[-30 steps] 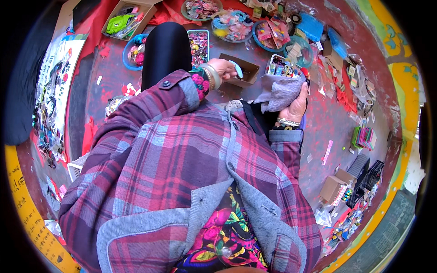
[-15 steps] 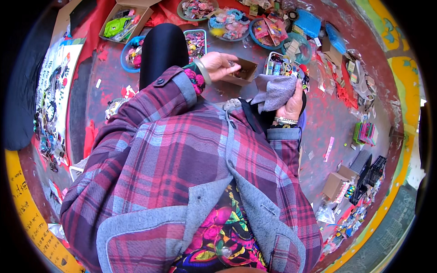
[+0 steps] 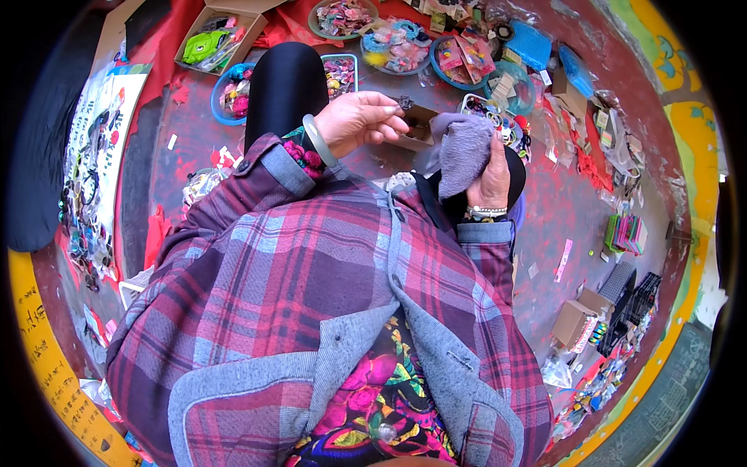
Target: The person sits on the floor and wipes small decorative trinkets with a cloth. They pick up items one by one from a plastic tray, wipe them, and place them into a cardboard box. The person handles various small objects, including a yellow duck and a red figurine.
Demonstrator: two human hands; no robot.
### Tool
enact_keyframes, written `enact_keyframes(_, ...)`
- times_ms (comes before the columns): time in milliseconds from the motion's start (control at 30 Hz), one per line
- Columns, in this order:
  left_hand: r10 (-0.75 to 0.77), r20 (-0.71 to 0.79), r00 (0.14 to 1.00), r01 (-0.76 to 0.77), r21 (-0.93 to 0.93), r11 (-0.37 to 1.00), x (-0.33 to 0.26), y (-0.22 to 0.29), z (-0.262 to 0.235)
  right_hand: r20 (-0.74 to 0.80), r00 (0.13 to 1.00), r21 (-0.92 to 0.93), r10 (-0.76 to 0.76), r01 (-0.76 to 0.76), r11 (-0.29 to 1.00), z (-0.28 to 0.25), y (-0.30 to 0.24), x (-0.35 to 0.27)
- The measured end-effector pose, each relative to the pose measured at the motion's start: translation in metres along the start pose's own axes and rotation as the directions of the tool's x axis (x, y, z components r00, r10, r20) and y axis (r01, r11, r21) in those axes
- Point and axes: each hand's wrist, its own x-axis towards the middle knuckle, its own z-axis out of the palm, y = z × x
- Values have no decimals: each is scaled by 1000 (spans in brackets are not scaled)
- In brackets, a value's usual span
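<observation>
My left hand (image 3: 359, 122), with a pale green bangle on the wrist, pinches a small dark ornament (image 3: 404, 102) between its fingertips, above a small open cardboard box (image 3: 416, 129). My right hand (image 3: 490, 175) clutches a grey-purple cloth (image 3: 464, 149) bunched over its fingers, just right of the box. Both hands are raised over my knees, close together. My plaid jacket fills the lower half of the picture.
Round trays and bowls (image 3: 342, 15) of colourful small trinkets ring the red floor ahead. A cardboard box (image 3: 222, 31) with green items sits upper left, a blue bowl (image 3: 231, 92) beside my black-clad knee. Small boxes (image 3: 576, 323) and packets lie at right. A patterned sheet (image 3: 97, 171) lies left.
My left hand has lifted out of the small box and turned, now pinching a small dark ornament. The right hand has drawn the cloth nearer and higher.
</observation>
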Motion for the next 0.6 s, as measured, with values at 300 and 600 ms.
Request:
enact_keyframes(300,-37,131,991,16,154,988,-7,-1,24,193,981,-274,9,45,961,39,1,-10)
enact_keyframes(600,-171,135,976,161,81,984,-7,-7,27,217,965,-382,-150,225,896,41,20,-10)
